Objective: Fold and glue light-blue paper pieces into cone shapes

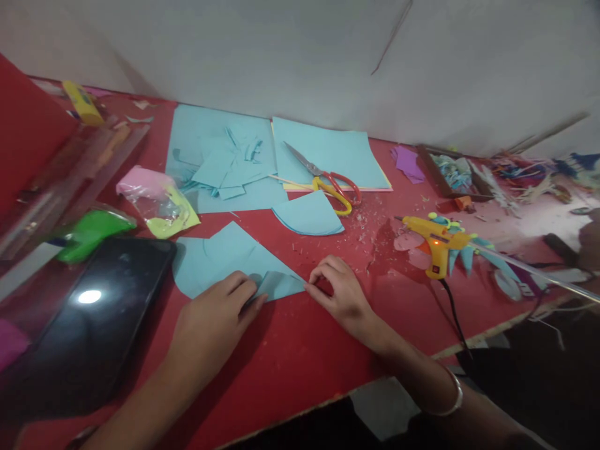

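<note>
A sheet of light blue paper [225,256] lies on the red table before me, its near edge partly folded or curled over. My left hand [222,306] pinches that near edge, with the thumb and fingers closed on it. At the paper's right-hand corner my right hand [340,290] holds the tip between thumb and fingertips. Just beyond my hands rests a stack of blue fan-shaped paper pieces [309,214]. Scissors [323,175] with red and yellow handles lie behind it, across blue sheets [328,147].
To the right sits a yellow glue gun [435,244] with a lit orange light and a black cord. Blue paper scraps [229,165] are piled at the back. On the left are a dark tablet-like device [94,331], a green packet [96,232] and a pink-and-yellow plastic bag [159,197].
</note>
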Demonstrator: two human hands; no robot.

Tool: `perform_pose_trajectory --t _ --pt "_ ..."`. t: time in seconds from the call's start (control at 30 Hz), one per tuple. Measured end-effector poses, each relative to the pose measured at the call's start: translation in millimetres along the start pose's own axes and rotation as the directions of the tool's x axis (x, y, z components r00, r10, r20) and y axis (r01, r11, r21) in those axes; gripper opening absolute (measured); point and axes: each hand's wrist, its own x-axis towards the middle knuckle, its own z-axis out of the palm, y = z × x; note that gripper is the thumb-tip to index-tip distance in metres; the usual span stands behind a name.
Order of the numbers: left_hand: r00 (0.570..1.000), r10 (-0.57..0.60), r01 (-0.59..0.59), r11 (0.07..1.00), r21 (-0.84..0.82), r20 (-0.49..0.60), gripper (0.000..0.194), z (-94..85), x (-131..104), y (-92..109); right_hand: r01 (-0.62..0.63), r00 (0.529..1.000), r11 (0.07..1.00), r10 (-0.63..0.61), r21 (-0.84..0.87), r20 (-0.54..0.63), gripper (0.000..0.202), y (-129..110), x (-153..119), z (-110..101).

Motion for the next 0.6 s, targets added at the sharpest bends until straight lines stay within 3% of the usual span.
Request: perform_pose_trajectory --t 0.3,0.6 --pt "0.998 -0.063 0.064 0.986 -0.153 0.013 0.026 -2.7 1.4 1.3 0.030 0.998 1.000 -0.030 0.002 0.049 0.006 2.6 -0.3 -2.1" --pt "1.000 -0.013 0.008 0.970 -0.244 -0.019 0.022 -4.4 1.0 -2.6 0.060 0.997 0.998 -0.058 -0.032 0.049 0.008 2.6 0.5 -1.6"
